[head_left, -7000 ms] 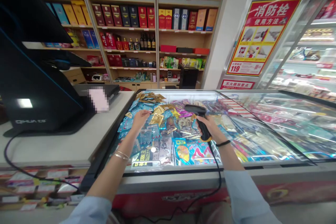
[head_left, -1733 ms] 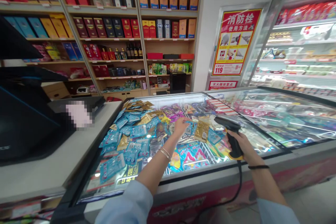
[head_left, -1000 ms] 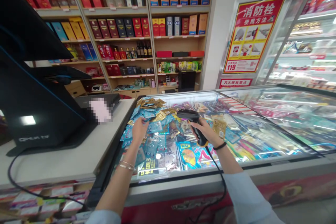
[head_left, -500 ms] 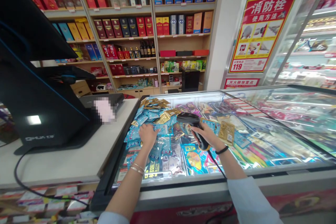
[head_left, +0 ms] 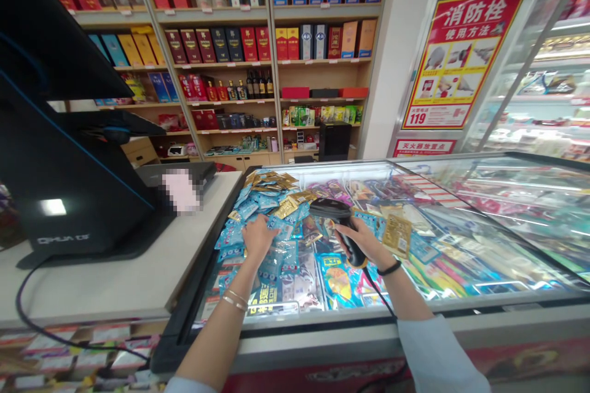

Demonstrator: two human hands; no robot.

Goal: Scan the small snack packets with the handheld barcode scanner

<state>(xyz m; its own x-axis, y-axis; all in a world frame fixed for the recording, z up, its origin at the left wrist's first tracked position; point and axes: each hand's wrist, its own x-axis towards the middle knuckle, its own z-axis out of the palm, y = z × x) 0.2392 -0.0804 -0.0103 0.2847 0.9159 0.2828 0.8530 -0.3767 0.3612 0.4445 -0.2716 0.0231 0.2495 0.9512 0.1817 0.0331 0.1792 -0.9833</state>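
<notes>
My right hand [head_left: 362, 239] is wrapped round the handle of a black barcode scanner [head_left: 330, 209], its head pointing left over the freezer's glass top. A cable runs down from the handle. My left hand [head_left: 259, 236] rests at the near side of a heap of small blue packets [head_left: 260, 204], its fingers curled onto a blue packet [head_left: 283, 230] and partly hidden. Gold packets [head_left: 271, 181] lie on top of the heap. To the right of the scanner, a gold packet [head_left: 397, 234] and a blue packet [head_left: 421, 247] lie apart from the heap.
A black checkout terminal [head_left: 87, 196] stands on the white counter [head_left: 115, 282] at left, its cable hanging over the front. Bagged goods show under the chest freezer's glass [head_left: 442, 252]. Behind are shelves of boxes [head_left: 221, 46] and a red-and-yellow poster [head_left: 465, 55].
My left hand has shifted slightly left and up among the blue packets. My right hand keeps the scanner in nearly the same place. The view has shifted slightly.
</notes>
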